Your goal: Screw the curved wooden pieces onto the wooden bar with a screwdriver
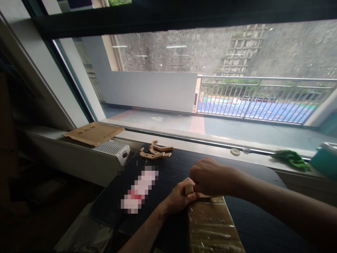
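Note:
At the far end of a tape-wrapped cardboard box (214, 226), my left hand (181, 196) is closed around a pale wooden piece (189, 189), whose squared end sticks out between the fingers. Most of that piece is hidden, so its full shape does not show. My right hand (210, 175) is a fist just above and against the left one, knuckles up; whatever it grips is hidden by the fingers. Several curved wooden hooks (155, 151) with holes lie in a heap on the black table (168, 172). Small screws (146, 162) lie in front of them.
A blurred pink-and-red item (139, 191) lies on the table's left part. Left of the table is a white radiator (116, 153) with a brown envelope (94, 133) on top. Along the windowsill are a tape roll (235, 151), a green cloth (291, 160) and a teal container (325, 160).

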`<state>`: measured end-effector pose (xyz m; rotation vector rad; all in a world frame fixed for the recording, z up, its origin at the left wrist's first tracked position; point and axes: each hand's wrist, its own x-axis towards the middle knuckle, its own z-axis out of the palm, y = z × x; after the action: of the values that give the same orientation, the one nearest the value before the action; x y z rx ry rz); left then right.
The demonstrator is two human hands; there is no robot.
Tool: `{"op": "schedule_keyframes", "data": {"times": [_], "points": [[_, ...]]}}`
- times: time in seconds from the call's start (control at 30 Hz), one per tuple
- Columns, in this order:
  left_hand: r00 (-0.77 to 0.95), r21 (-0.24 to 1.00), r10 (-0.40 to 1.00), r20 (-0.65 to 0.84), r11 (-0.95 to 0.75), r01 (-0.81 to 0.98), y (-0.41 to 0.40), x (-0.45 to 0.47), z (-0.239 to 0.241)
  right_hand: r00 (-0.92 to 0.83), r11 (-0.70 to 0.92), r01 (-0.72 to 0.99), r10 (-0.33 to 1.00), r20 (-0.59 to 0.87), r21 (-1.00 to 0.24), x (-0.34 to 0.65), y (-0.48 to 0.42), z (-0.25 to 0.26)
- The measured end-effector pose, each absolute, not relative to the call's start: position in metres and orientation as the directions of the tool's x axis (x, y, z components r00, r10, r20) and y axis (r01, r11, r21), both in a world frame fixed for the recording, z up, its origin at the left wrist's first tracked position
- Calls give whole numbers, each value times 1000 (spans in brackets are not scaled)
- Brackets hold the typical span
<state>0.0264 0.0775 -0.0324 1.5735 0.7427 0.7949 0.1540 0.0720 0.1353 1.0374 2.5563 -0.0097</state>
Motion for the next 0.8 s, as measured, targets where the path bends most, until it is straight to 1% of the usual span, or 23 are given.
{"op": "schedule_keyframes", "data": {"times": [0.17, 0.33, 0.43, 0.63, 0.8], "points": [[560, 985, 821, 115, -168, 45, 77, 28, -32, -628, 691, 712, 706, -327, 125, 163, 72, 142], [545, 983, 831, 109, -172, 66, 77, 28, -31, -662, 729, 676, 664, -347, 106, 162, 67, 151], [551, 984, 828, 106, -168, 62, 76, 28, -29, -680, 741, 665, 652, -335, 93, 159, 70, 149], [579, 985, 809, 100, -162, 55, 77, 26, -33, -673, 706, 707, 688, -273, 36, 170, 80, 138], [579, 986, 812, 73, -146, 81, 80, 26, -37, -655, 668, 743, 714, -248, -38, 179, 84, 135]]}}
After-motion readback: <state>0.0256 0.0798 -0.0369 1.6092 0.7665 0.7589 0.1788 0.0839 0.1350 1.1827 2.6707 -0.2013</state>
